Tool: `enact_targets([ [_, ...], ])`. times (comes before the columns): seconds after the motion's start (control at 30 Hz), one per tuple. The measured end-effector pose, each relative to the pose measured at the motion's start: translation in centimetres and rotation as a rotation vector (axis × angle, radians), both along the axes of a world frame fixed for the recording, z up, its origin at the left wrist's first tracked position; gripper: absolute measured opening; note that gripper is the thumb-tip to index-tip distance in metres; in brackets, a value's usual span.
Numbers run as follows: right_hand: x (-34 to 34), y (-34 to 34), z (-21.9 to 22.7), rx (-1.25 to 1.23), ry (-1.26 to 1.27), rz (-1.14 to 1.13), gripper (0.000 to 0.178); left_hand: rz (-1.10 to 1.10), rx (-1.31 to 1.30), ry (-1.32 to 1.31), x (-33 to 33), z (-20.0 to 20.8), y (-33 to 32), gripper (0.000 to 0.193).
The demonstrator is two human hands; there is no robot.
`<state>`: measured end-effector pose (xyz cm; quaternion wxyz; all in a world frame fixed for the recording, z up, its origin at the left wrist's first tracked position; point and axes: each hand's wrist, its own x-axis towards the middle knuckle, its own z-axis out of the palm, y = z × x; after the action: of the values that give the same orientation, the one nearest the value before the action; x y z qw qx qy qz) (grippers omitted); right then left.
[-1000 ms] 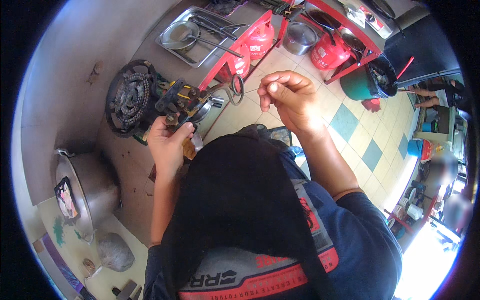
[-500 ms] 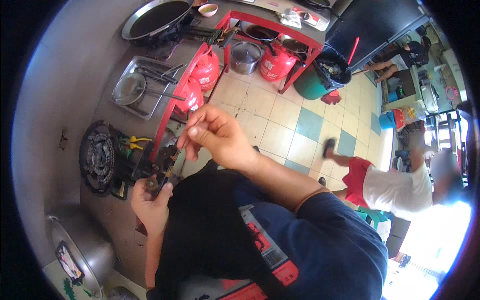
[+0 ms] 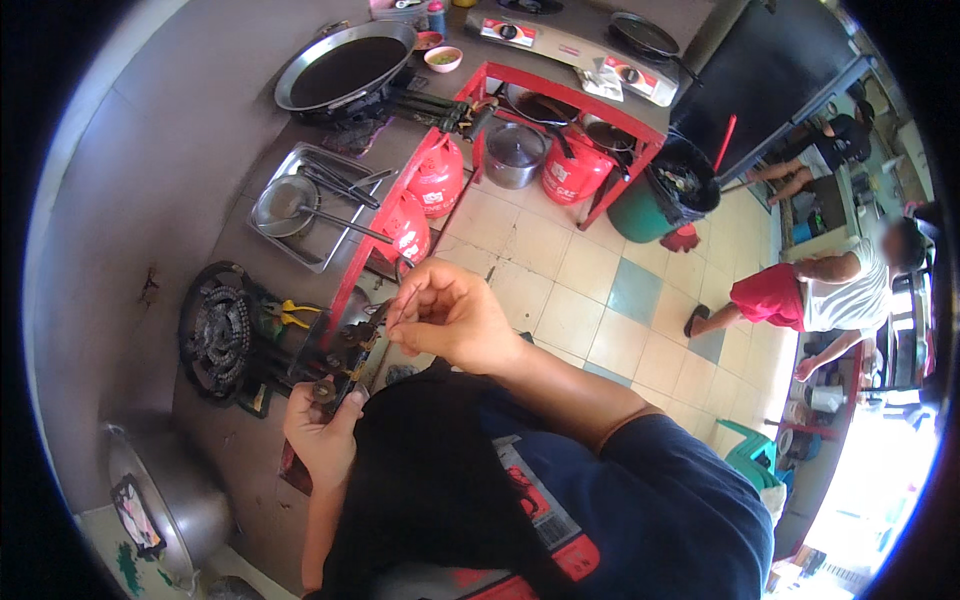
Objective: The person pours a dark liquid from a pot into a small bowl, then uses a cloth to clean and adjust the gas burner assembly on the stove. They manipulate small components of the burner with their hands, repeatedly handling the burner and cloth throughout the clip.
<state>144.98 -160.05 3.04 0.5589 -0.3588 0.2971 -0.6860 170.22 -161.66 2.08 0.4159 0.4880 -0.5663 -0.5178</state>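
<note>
My left hand [image 3: 322, 430] is closed on a dark metal fitting with brass-coloured parts [image 3: 352, 350], which looks like a burner valve; its round end shows by the thumb. Just above and right of it, my right hand [image 3: 455, 318] pinches a thin, reddish, wire-like strand [image 3: 404, 304] between thumb and fingers. Whether the strand touches the fitting I cannot tell. Left of my hands sits a black gas burner [image 3: 216, 330] on the grey counter, its dark pipes running toward the fitting. Yellow-handled pliers [image 3: 290, 313] lie beside the burner.
Farther along the counter are a metal tray [image 3: 312, 258] with a strainer and tools, and a large wok [image 3: 345, 68]. Red gas cylinders [image 3: 437, 178] stand beneath. A big pot [image 3: 175, 500] is near left. A person in red shorts [image 3: 840, 290] stands at right; a green bin [image 3: 640, 212] is beyond.
The view has shifted, so the counter appears lower and more to the right. My hands keep their holds beside the burner. The person at right has turned and lowered an arm.
</note>
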Motion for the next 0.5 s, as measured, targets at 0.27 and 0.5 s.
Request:
enact_targets([
  [0.27, -5.2, -1.4, -1.1, 0.005, 0.062, -0.051, 0.013, 0.134, 0.0, 0.121, -2.2, -0.5, 0.1, 0.027],
  [0.5, -8.7, -3.6, -2.3, 0.067, 0.077, -0.019, 0.012, 0.475, -0.004, 0.181, 1.1, -5.8, -0.1, 0.027],
])
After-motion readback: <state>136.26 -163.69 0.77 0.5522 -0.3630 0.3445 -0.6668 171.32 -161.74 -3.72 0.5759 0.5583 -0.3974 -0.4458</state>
